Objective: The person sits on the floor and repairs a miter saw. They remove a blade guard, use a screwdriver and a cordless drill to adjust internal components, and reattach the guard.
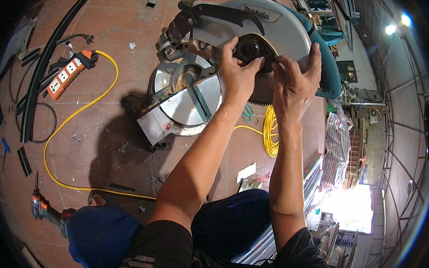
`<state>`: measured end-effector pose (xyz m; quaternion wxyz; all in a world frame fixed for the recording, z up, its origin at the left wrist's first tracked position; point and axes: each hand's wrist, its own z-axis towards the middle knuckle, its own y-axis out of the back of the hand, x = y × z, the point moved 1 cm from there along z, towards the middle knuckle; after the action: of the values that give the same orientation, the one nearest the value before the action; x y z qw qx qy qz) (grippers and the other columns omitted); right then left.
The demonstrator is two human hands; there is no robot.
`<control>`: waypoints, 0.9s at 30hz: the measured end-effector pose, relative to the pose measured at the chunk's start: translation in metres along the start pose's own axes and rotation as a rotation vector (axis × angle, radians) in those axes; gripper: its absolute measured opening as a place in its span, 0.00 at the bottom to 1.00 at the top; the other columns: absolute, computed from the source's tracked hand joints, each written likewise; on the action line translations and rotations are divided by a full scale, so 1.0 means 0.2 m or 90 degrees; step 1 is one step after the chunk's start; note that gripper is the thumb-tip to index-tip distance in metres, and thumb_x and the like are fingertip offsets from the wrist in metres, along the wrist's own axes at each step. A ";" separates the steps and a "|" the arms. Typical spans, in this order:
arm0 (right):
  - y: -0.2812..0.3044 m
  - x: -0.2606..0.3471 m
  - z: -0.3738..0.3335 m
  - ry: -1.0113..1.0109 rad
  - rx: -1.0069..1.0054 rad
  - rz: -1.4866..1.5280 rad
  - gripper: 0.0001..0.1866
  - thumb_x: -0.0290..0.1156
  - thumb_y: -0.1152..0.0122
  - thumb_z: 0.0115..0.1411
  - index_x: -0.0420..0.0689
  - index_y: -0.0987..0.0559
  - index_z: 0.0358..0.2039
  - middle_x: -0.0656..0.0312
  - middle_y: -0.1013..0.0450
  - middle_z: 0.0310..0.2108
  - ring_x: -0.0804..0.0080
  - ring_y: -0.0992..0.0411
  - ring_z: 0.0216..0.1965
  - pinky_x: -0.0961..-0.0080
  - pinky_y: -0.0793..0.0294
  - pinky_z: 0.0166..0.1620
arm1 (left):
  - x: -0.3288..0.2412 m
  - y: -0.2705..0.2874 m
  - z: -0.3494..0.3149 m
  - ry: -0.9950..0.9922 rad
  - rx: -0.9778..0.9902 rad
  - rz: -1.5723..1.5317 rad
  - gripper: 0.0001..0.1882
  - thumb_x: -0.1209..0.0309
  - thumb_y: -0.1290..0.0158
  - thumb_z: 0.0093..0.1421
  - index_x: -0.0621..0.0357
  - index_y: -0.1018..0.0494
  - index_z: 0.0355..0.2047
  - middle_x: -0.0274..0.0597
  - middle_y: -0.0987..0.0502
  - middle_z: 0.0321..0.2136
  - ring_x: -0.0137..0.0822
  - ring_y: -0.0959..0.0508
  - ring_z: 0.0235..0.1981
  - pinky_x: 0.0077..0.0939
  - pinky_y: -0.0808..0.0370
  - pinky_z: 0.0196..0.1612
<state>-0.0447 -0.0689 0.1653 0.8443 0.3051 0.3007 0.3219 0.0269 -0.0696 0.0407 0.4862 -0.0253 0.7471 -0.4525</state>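
A mitre saw [185,95] stands on the floor in front of me, its head raised. The grey blade guard [286,30] fills its upper right, and part of the toothed blade [262,92] shows beneath. At the hub is a dark centre cover [250,47]. My left hand [238,76] grips its left and lower edge between forefinger and thumb. At the cover's lower right corner my right hand [295,81] pinches with thumb and forefinger, the other fingers pointing up. Whether a small fastener sits in that pinch is hidden.
An orange power strip [70,75] with a yellow cord [48,149] lies left. Coiled yellow cable [270,137] rests below the blade. A cordless drill [47,210], a blue-handled screwdriver [5,147] and long black strips [46,57] are on the tiled floor.
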 end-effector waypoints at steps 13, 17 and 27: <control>-0.02 0.00 0.00 0.018 -0.058 0.010 0.12 0.33 0.22 0.49 0.53 0.11 0.36 0.40 0.35 0.69 0.40 0.33 0.66 0.53 0.31 0.64 | -0.02 0.02 0.01 0.035 0.008 0.075 0.41 0.75 0.30 0.58 0.64 0.38 0.68 0.35 0.22 0.26 0.24 0.22 0.25 0.18 0.27 0.29; -0.02 0.00 0.01 0.032 -0.060 -0.006 0.11 0.34 0.22 0.49 0.52 0.12 0.34 0.40 0.35 0.68 0.40 0.32 0.66 0.53 0.30 0.63 | -0.03 0.02 0.00 0.037 0.009 0.023 0.42 0.73 0.28 0.56 0.62 0.37 0.68 0.35 0.23 0.27 0.25 0.24 0.26 0.20 0.27 0.30; -0.02 0.02 0.00 0.000 -0.054 -0.033 0.10 0.36 0.22 0.50 0.54 0.12 0.34 0.40 0.35 0.68 0.37 0.33 0.65 0.52 0.30 0.63 | 0.01 0.01 0.02 0.019 0.007 -0.070 0.42 0.73 0.27 0.54 0.62 0.35 0.66 0.37 0.24 0.27 0.29 0.22 0.27 0.26 0.23 0.33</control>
<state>-0.0410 -0.0696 0.1609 0.8645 0.2609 0.2947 0.3126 0.0298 -0.0730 0.0376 0.4495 -0.0569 0.7492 -0.4832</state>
